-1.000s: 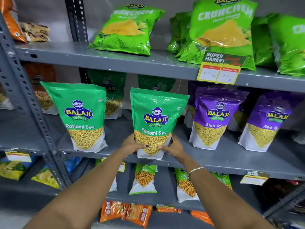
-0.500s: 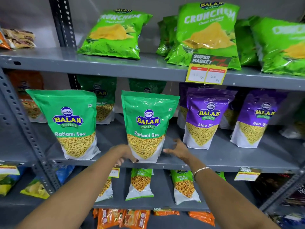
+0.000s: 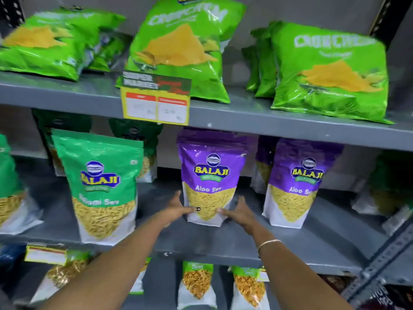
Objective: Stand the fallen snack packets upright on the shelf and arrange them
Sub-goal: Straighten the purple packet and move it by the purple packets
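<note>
A purple Aloo Sev packet stands upright on the middle grey shelf, with yellow sticks showing through its clear lower part and a white bottom. Another purple packet just like it stands near it to the right, and a green Sev packet stands upright to the left, closer to the front edge. On the top shelf big light green Crunchem bags lean back, with one bag at the left lying almost flat.

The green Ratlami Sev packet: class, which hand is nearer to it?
Left. The left hand is between the green packet and the purple packet; the right hand is beyond.
</note>
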Available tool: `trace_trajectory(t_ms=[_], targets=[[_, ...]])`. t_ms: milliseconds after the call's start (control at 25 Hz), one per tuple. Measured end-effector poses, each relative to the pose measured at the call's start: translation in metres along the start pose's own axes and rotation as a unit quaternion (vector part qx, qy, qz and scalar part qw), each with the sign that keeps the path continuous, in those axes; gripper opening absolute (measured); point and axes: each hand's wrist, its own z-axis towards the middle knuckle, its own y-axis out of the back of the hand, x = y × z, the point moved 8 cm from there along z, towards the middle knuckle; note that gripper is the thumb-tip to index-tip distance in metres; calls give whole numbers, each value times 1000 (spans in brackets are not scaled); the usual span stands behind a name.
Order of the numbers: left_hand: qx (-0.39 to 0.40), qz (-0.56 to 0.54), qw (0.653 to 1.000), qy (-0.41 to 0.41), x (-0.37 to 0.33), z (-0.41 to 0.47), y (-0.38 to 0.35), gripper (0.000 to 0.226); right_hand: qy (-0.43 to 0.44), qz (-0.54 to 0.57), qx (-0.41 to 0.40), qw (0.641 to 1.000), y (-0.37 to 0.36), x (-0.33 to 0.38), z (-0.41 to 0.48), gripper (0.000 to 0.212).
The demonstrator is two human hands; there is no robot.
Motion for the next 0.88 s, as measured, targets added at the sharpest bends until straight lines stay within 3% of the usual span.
trace_trajectory(t_ms=[80,160,360,640,880], targets=[[-17,-50,999,-3,0,4,-7,62,34,104,64,992,-13,8,3,71],[-40,-66,997,0,1,-3,-10,51,61,123,86,987,-20,10,1,61],[-74,-13,997,3,10,-31,-10,60,32,119,78,989,-16,-8,-27,64],[-59,107,993,3,11,-58,-8,57,31,98,74,992,-10,-7,-69,64],[-61,115,991,5,11,-69,-8,58,40,107,84,990,-11,-2,-82,59]])
